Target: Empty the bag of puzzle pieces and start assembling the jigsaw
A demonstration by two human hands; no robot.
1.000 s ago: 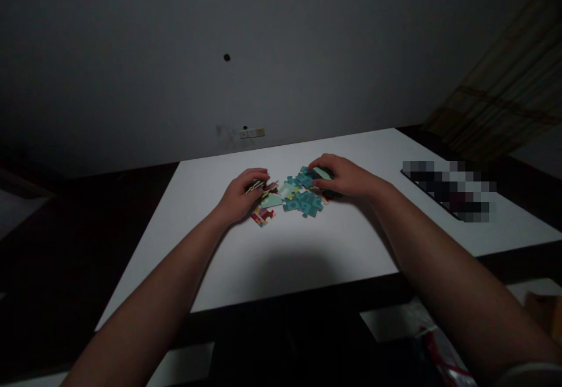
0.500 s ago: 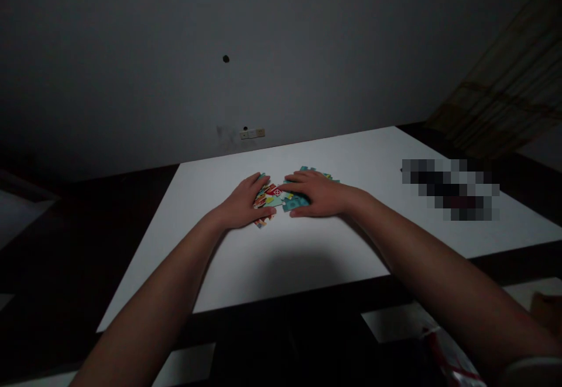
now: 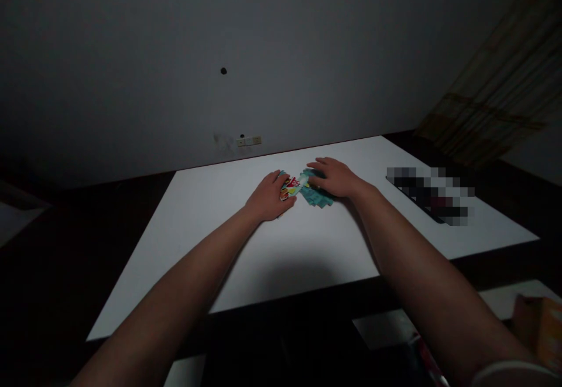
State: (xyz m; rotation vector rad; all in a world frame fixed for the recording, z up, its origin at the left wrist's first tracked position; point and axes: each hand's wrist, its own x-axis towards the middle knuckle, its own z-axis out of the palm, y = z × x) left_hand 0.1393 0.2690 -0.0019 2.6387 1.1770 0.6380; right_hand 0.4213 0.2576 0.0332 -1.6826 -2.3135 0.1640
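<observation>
A cluster of jigsaw puzzle pieces [image 3: 293,184] in red, yellow and pale green lies on the white table [image 3: 237,258]. My left hand [image 3: 266,198] rests at its left edge, thumb and fingers spread around the pieces and touching them. Teal puzzle pieces [image 3: 317,197] fan out on the right, some overlapping. Over their far side lies my right hand [image 3: 336,177], fingers stretched and apart, its thumb side near the pale piece that joins the two groups. Both palms hide part of the pieces, so I cannot tell which ones are linked.
A dark, long object [image 3: 432,197], blurred by pixels, lies on the table's right side. Behind the table is a grey wall with sockets [image 3: 249,140]. An orange box [image 3: 538,328] sits low at the right. A patterned curtain [image 3: 478,106] hangs at the back right.
My left hand has moved right, and the red-and-yellow pieces have moved with it. My right hand has shifted right and away from me, uncovering more of the teal pieces. The view has tilted slightly.
</observation>
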